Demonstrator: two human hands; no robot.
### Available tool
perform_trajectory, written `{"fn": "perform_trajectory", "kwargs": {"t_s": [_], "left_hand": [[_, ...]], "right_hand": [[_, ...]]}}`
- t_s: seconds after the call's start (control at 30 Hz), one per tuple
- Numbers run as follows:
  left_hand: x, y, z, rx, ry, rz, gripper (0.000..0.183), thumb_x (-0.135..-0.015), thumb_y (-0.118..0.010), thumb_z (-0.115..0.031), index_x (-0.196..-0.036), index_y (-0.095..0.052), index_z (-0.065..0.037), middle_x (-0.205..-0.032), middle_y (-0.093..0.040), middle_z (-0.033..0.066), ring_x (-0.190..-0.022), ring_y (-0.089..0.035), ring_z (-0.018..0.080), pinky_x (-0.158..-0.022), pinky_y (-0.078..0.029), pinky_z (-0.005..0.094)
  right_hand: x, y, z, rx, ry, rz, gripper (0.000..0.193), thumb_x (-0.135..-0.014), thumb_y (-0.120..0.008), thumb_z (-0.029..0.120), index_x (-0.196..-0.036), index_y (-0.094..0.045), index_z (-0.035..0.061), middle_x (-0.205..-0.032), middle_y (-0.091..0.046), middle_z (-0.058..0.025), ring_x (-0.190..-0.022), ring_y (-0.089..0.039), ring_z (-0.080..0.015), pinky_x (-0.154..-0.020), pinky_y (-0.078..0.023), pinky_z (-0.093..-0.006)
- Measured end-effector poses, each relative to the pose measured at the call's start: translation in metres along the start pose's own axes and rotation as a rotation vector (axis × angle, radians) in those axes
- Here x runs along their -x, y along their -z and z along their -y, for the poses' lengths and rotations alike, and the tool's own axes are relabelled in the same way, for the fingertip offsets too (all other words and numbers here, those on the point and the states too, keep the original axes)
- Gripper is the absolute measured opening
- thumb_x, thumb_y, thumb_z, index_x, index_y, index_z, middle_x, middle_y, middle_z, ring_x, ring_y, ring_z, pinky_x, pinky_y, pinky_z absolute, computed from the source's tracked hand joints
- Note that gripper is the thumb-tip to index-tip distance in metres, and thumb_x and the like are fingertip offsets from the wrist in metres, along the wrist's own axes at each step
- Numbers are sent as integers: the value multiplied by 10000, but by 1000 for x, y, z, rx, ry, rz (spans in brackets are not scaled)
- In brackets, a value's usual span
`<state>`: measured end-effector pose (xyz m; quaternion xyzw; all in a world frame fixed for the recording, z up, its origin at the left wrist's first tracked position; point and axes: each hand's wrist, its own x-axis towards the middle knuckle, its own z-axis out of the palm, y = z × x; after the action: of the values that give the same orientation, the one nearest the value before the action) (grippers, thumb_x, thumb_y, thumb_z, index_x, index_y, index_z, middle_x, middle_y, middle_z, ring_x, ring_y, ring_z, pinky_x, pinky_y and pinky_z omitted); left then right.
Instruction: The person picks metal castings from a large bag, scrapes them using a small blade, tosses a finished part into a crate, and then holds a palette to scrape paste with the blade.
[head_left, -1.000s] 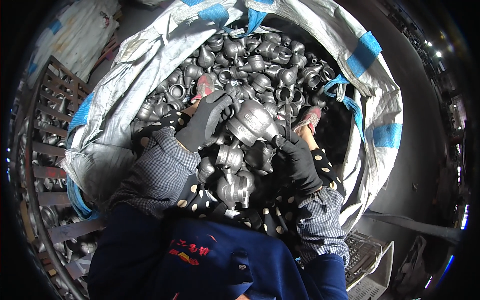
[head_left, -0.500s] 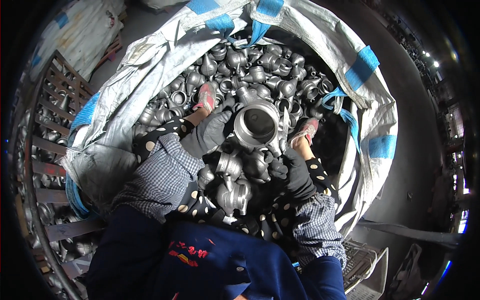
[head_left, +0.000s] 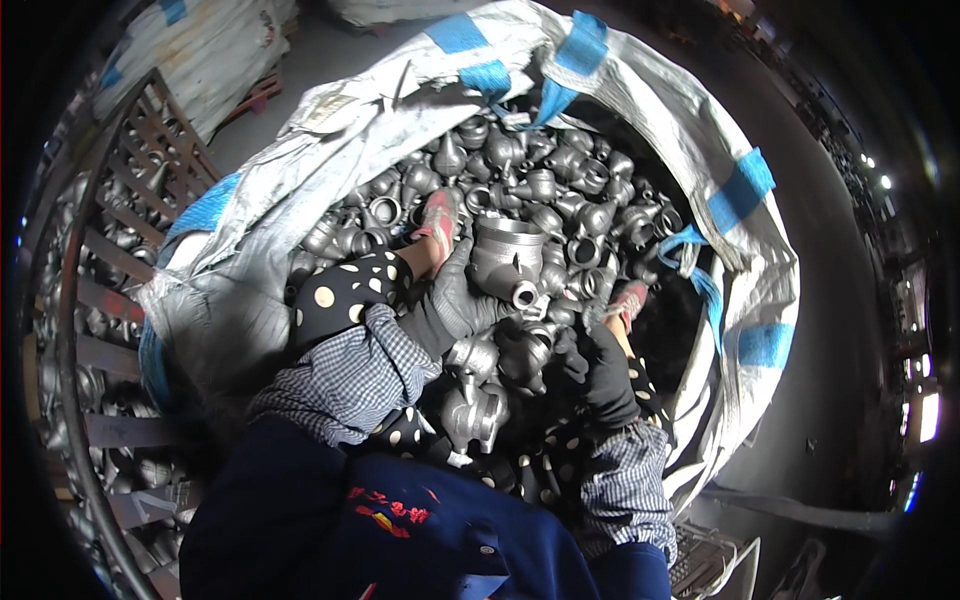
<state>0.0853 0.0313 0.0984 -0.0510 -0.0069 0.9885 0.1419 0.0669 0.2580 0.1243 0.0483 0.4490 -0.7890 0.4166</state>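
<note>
A grey cast metal pipe fitting [head_left: 508, 258], wide-mouthed with a small side spout, is held up over the heap. My gloved left hand [head_left: 450, 308] grips it from its left and lower side. To the right of it, my gloved right hand [head_left: 602, 375] is apart from the fitting, with curled fingers. Something narrow and grey shows at its upper end, too blurred to name. Below the held fitting, more castings lie between my legs, among them a rounded fitting [head_left: 475, 415] nearest my body.
A large white woven bulk bag [head_left: 225, 310] with blue straps surrounds me and a heap of similar castings [head_left: 540, 185]. My pink shoes [head_left: 437, 222] rest among them. On the left stands a rusty metal crate [head_left: 112, 300] of castings; a plastic crate [head_left: 715, 565] sits lower right.
The held fitting has turned: its wide mouth faced up at me, and now its side spout points toward me. My right hand has come away from it. The whole view has shifted slightly.
</note>
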Motion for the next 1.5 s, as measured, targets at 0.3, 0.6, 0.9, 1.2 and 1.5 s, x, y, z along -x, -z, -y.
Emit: {"fn": "perform_trajectory", "kwargs": {"t_s": [0.3,0.6,0.9,1.2,1.5], "left_hand": [[72,-63,-79,-769,-815,-102,629,-836,-610,-501,-1317,-467,-121,-1334,-488,42,-1224,-429,223,-1010,-346,463],[248,-234,-237,-732,-1348,-152,376,-928,-518,-381,-1179,-519,-101,-1145,-585,91,-1042,-569,233,-835,-496,449],[250,-247,-273,-1022,-1493,-259,427,-893,-570,-412,-1170,-522,-90,-1090,-595,92,-990,-587,240,-853,-496,412],[93,-62,-149,-766,-521,-224,430,-975,-414,-297,-1299,-461,-18,-1174,-597,139,-1033,-591,249,-928,-475,399],[38,22,-115,-920,-132,-268,484,-955,-453,-272,-1363,-374,-25,-1183,-552,130,-1020,-580,233,-888,-490,364]], "right_hand": [[11,16,-9,-242,-51,178,355,-912,-562,246,-1202,-533,43,-976,-628,-85,-954,-601,-196,-823,-481,-283],[-29,-10,-14,251,-16,-8,384,-869,-611,229,-1200,-534,49,-975,-628,-87,-941,-607,-206,-809,-487,-299],[-37,12,-18,468,-28,-86,422,-827,-660,212,-1199,-536,56,-974,-628,-88,-929,-612,-215,-796,-493,-316],[-65,130,0,1334,427,98,486,-732,-742,160,-1168,-555,56,-963,-631,-95,-873,-624,-235,-742,-502,-342],[-180,181,15,508,286,-533,240,-829,-677,231,-886,-683,-2,-771,-683,-77,-594,-553,-90,-507,-386,-237]]}}
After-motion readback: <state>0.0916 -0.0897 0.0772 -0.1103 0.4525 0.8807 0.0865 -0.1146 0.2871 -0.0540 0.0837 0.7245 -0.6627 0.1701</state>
